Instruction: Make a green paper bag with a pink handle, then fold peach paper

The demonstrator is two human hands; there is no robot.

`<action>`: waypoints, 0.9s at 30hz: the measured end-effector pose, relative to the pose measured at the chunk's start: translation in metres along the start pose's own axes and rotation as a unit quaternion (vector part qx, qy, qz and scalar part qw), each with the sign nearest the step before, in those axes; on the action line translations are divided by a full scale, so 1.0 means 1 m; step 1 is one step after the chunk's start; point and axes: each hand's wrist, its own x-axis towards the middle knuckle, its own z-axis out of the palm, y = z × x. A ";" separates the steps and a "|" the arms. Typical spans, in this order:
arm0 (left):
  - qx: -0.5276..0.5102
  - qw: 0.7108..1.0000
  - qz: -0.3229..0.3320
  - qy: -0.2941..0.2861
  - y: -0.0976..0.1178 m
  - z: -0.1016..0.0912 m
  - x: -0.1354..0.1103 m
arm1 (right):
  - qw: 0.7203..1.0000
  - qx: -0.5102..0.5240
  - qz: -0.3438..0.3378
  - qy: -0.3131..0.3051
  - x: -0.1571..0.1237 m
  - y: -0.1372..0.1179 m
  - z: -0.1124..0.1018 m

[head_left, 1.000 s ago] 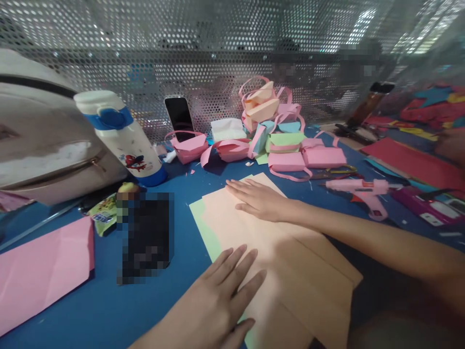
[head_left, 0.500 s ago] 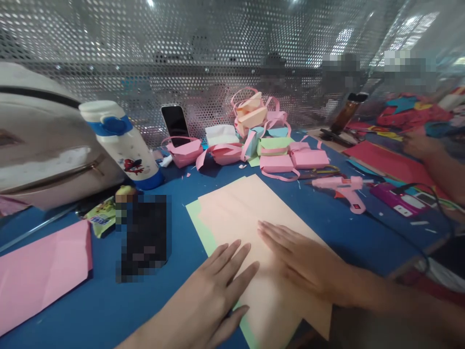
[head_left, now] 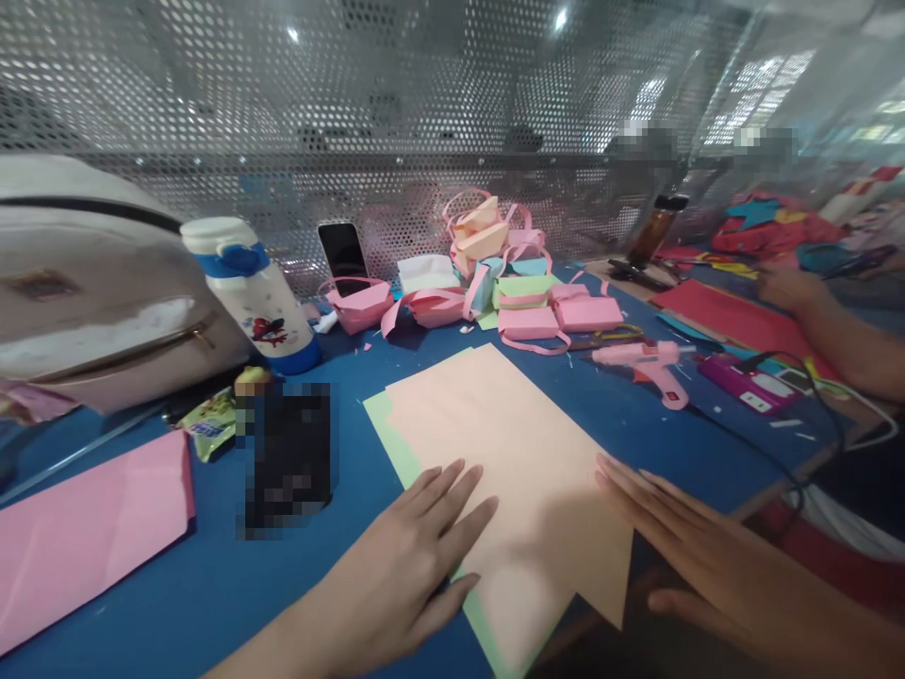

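A peach paper sheet (head_left: 501, 443) lies folded on the blue table (head_left: 212, 585), over a light green sheet (head_left: 396, 448) that shows along its left edge. My left hand (head_left: 410, 566) rests flat on the paper's near left part, fingers stretched out. Flat and open too, my right hand (head_left: 699, 556) lies at the paper's near right edge, its fingertips touching that edge.
A pink glue gun (head_left: 647, 363) and a pile of pink paper baskets (head_left: 527, 292) lie beyond the sheet. A white bottle (head_left: 251, 292), a grey bag (head_left: 91, 283), a phone (head_left: 343, 255) and pink paper (head_left: 85, 528) are at the left. Another person's arm (head_left: 827, 321) works at the right.
My right hand has slid across the peach paper from its far end toward me and to the right edge. My left hand has stayed pressed on the paper.
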 end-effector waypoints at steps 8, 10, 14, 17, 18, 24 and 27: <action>0.006 1.000 -0.004 -0.022 0.002 -0.006 0.000 | 0.995 -0.060 -0.031 0.073 -0.001 0.000 -0.012; 0.002 1.000 -0.003 -0.026 0.002 -0.006 0.001 | 0.997 -0.050 -0.030 0.043 0.014 0.003 -0.024; -0.009 1.000 -0.003 -0.019 0.001 -0.007 0.001 | 0.994 0.073 0.031 -0.073 0.068 0.008 -0.047; -0.005 1.000 -0.003 -0.022 0.001 -0.008 0.000 | 0.973 0.168 0.120 -0.105 0.117 0.006 -0.052; -0.001 1.000 -0.003 -0.026 0.001 -0.008 0.000 | 0.960 0.204 0.154 -0.112 0.131 0.004 -0.051; 0.010 1.000 0.001 -0.029 0.001 -0.009 0.001 | 0.945 0.251 0.178 -0.115 0.177 -0.010 -0.038; 0.005 1.000 0.008 -0.018 0.000 -0.007 0.001 | 0.937 0.276 0.179 -0.117 0.182 -0.013 -0.035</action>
